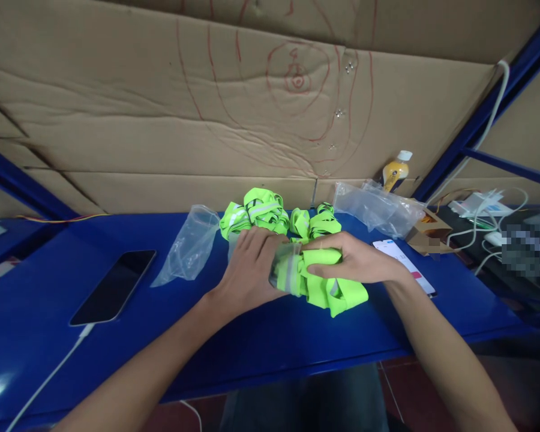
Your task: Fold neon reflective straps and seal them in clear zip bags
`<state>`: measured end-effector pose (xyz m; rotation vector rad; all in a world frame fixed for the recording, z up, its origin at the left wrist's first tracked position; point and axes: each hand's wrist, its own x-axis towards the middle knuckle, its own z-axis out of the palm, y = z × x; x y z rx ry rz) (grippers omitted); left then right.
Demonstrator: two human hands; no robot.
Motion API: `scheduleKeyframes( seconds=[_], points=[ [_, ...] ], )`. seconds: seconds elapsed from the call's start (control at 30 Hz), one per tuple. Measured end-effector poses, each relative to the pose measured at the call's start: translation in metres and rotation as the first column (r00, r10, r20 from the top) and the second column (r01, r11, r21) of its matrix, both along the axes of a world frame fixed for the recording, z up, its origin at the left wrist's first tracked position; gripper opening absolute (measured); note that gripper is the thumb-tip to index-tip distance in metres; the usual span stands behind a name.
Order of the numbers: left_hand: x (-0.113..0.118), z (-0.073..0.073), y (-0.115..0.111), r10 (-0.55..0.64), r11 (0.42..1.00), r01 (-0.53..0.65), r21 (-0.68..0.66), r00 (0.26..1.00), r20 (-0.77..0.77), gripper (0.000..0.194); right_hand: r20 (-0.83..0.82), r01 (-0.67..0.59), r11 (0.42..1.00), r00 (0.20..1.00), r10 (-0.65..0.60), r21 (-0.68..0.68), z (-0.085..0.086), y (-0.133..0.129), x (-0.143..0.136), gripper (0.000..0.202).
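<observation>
Between my hands is a bundle of fluorescent yellow-green reflective strap (315, 289) with silver stripes. My left hand (252, 267) is closed around its left end, where a clear plastic bag (276, 264) covers part of the bundle. My right hand (357, 258) grips the strap from the right, thumb across the front and fingers behind. A loose loop hangs below that hand. Just behind my hands lie more rolled reflective straps (265, 211), with smaller bundles (323, 223) to their right. How far the strap reaches into the bag is hidden by my left fingers.
On the blue table (216, 354), a clear plastic bag (189, 240) and a dark phone (114, 288) on a white cable lie left. To the right are a lit phone (402, 264), plastic bags (373, 207), a cardboard box (429, 231) and a yellow bottle (395, 173). Cardboard (130, 120) stands behind.
</observation>
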<state>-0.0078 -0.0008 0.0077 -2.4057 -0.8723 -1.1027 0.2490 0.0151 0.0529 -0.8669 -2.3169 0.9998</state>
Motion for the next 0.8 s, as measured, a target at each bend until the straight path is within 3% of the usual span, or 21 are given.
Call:
scheduleKeyframes(
  seconds=[0.17, 0.4, 0.63, 0.8],
  points=[
    [0.002, 0.000, -0.003, -0.043, 0.999, 0.043, 0.025, 0.999, -0.030, 0.032, 0.035, 0.015, 1.000, 0.999, -0.015, -0.014, 0.000, -0.004, -0.009, 0.037],
    [0.004, -0.004, -0.004, 0.019, 0.991, -0.007, 0.132, 0.996, -0.086, 0.038, 0.008, 0.058, 0.980, 0.998, -0.060, 0.189, -0.002, -0.005, -0.017, 0.027],
    [0.002, 0.004, -0.001, -0.075, 0.993, 0.084, -0.078, 0.991, 0.111, 0.047, 0.037, -0.037, 0.997, 0.999, 0.034, 0.071, 0.005, -0.003, -0.010, 0.033],
    [0.005, 0.009, -0.013, -0.134, 0.991, 0.133, -0.009, 0.991, -0.026, 0.040, 0.047, -0.048, 0.996, 0.998, 0.044, 0.078, 0.008, -0.006, -0.016, 0.022]
  ],
)
